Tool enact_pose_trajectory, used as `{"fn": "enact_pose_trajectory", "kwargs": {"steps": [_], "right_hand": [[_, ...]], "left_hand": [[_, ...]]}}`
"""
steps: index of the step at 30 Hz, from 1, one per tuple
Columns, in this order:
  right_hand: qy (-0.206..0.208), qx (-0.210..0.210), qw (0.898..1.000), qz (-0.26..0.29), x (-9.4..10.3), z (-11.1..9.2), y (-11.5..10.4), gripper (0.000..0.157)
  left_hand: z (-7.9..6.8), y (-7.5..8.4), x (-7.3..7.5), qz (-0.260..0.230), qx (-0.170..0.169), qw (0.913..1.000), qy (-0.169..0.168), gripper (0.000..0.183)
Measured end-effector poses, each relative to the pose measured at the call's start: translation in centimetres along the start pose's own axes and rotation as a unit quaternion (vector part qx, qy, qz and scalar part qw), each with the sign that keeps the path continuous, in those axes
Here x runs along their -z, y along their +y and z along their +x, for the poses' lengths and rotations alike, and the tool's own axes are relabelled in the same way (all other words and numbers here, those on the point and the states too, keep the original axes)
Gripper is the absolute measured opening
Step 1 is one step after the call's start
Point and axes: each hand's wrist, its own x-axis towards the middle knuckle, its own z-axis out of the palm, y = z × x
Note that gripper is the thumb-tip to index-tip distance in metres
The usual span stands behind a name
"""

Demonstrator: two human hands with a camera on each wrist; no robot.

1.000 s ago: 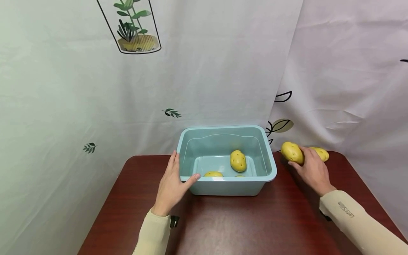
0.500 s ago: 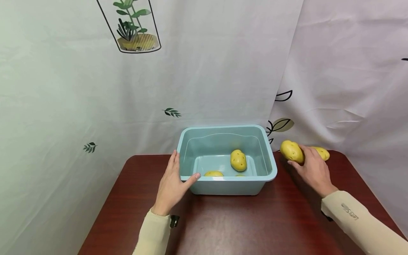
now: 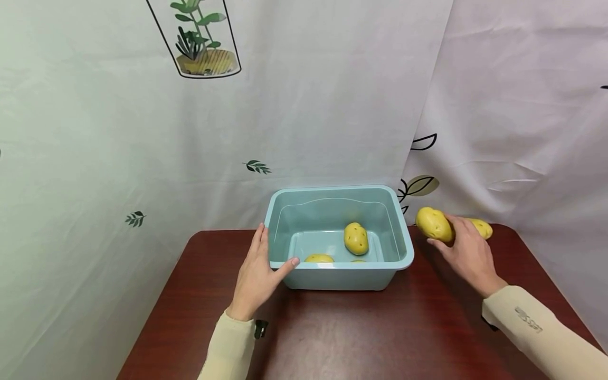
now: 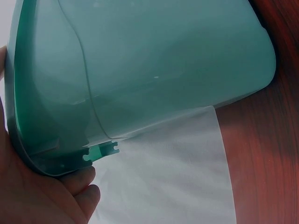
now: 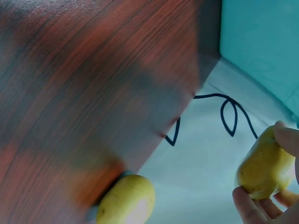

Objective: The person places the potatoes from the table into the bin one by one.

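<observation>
My right hand grips a yellow potato between thumb and fingers, above the table to the right of a light blue plastic bin. In the right wrist view the held potato shows its smooth, dimpled skin. Another potato lies behind that hand, partly hidden by it. At the bin's front left corner rests my left hand, fingers straight along the left side and thumb on the front rim. Inside the bin, one potato shows whole; two more peek over the front rim, mostly hidden.
The dark red wooden table ends at a light cloth backdrop printed with plants, close behind the bin. At the right, the second potato sits near the table's back edge.
My right hand has moved slightly up and left with the potato, toward the bin. The left hand and the potatoes in the bin keep their places.
</observation>
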Motion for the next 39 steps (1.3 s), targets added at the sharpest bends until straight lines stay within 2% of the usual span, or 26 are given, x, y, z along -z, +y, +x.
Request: {"fn": "enact_pose_trajectory", "kwargs": {"steps": [39], "right_hand": [[0.036, 0.033, 0.999, 0.019, 2.4, 0.7, -3.4, 0.073]], "left_hand": [[0.0, -0.2, 0.0, -0.006, 0.000, 1.0000, 0.002, 0.109]]}}
